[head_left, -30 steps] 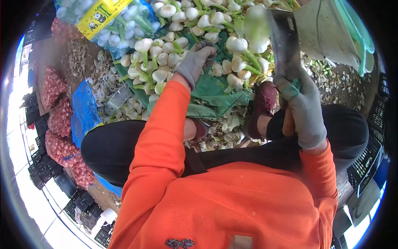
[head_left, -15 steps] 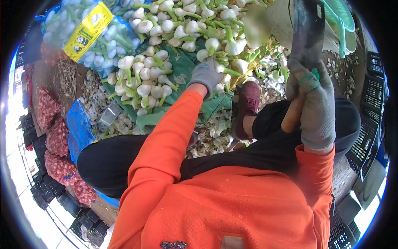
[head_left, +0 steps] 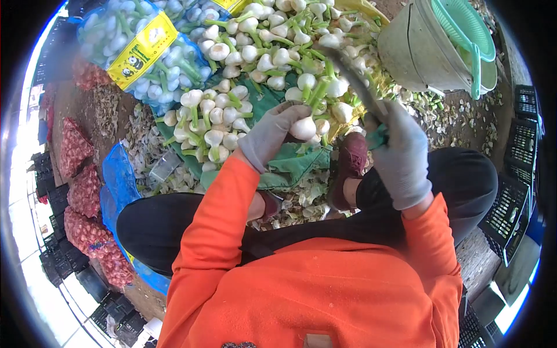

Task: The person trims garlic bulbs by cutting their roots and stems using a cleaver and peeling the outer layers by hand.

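My left hand (head_left: pixel 270 134), in a pale glove, is closed on a white garlic bulb (head_left: pixel 303 129) whose green stem points up and away from me. In my gloved right hand (head_left: pixel 403 159) is a knife (head_left: pixel 357 78), its dark blade slanting up and to the left, to the right of the bulb's stem and apart from it. Green tape shows near the knife's grip. Below my left hand spreads a green cloth (head_left: pixel 290 168), with a cluster of garlic bulbs (head_left: pixel 214 124) on its left part. A bigger heap of stemmed garlic (head_left: pixel 267 40) lies beyond.
Blue mesh bags of garlic with a yellow label (head_left: pixel 142 52) stand at the far left. A whitish bucket (head_left: pixel 409 49) holding a green strainer (head_left: pixel 458 23) is at the far right. Red net sacks (head_left: pixel 84 191) lie left; black crates (head_left: pixel 510 191) stand right. Peelings cover the ground.
My left hand has picked up a garlic bulb from the heap and drawn it nearer. The knife in my right hand has swung left and tilted toward the bulb.
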`<move>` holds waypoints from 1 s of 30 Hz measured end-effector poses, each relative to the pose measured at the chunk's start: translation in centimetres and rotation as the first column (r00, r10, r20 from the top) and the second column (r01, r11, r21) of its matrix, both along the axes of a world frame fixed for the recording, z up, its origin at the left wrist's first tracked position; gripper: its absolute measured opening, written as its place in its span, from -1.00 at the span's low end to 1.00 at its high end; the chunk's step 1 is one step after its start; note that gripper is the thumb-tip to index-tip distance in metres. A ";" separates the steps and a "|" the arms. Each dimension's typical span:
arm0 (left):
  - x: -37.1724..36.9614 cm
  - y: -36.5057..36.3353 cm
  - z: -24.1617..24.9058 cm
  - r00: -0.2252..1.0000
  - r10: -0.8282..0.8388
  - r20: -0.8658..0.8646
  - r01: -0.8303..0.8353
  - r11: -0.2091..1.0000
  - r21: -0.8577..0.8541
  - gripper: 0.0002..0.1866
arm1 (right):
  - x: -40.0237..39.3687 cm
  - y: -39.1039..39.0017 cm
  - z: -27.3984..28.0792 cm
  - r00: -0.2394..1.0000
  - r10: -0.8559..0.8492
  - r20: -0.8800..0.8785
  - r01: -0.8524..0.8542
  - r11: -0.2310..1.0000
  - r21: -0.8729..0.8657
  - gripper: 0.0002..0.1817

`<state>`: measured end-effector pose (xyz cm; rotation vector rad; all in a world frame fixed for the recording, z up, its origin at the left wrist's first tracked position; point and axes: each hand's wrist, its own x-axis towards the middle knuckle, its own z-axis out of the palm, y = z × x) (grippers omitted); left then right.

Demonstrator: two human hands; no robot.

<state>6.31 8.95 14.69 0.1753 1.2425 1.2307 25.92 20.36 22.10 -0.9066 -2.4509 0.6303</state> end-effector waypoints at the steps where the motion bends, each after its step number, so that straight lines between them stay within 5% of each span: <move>1: 0.2 0.0 1.2 0.995 -0.025 -0.095 0.033 0.996 0.083 -0.67 | -0.4 -0.2 0.0 0.998 0.057 -0.014 -0.056 0.993 0.102 -0.80; 2: 0.7 0.1 2.7 0.989 -0.044 -0.140 0.059 0.993 0.107 -0.67 | -0.5 -0.5 0.7 0.993 0.080 0.091 -0.090 0.989 0.113 -0.77; 7: 2.4 0.0 6.7 0.954 -0.021 -0.298 0.094 0.967 0.235 -0.65 | -0.7 -1.0 2.0 0.994 0.078 0.071 -0.095 0.958 0.271 -0.76; 12: 1.5 -0.9 9.5 0.928 0.027 -0.371 0.113 0.930 0.350 -0.61 | 1.7 2.6 -2.4 0.956 -0.180 0.232 0.155 0.980 0.121 -0.82; 15: 0.7 -1.2 9.2 0.879 0.099 -0.467 0.074 0.938 0.338 -0.64 | 1.8 0.7 -1.4 0.974 -0.211 0.079 0.211 0.977 0.008 -0.81; 18: 0.4 -0.9 6.6 0.274 0.216 -0.937 0.304 0.905 0.298 -0.65 | 1.2 -1.1 -3.5 0.986 -0.146 -0.076 0.128 0.970 -0.205 -0.73; 19: 0.7 -0.9 7.3 -0.168 0.285 -0.944 0.366 0.907 0.209 -0.70 | 1.1 -1.9 -3.6 0.977 -0.201 -0.073 0.139 0.856 -0.497 -0.73; 20: 1.3 -1.0 7.4 -0.011 0.289 -0.957 0.286 0.918 0.274 -0.73 | 0.6 -2.4 -3.2 0.968 -0.242 -0.061 0.120 0.667 -0.735 -0.73; 23: 3.0 -1.1 7.7 0.482 0.316 -0.817 -0.028 0.938 0.346 -0.83 | -0.4 -2.9 -4.3 0.964 -0.248 -0.095 0.048 0.515 -0.856 -0.71; 27: 2.5 -1.5 4.7 0.578 0.238 -0.780 -0.008 0.958 0.287 -0.87 | -0.8 -3.4 -3.6 0.947 -0.307 -0.091 0.024 0.352 -0.936 -0.70; 28: 1.8 -1.6 4.2 0.687 0.254 -0.681 -0.078 0.957 0.279 -0.90 | -0.8 -3.5 -3.0 0.935 -0.341 -0.097 0.019 0.321 -0.947 -0.69; 30: -0.1 -2.3 1.8 0.642 0.194 -0.742 -0.129 0.981 0.145 -0.80 | -0.6 -3.0 -2.3 0.916 -0.365 -0.168 -0.014 0.388 -0.921 -0.63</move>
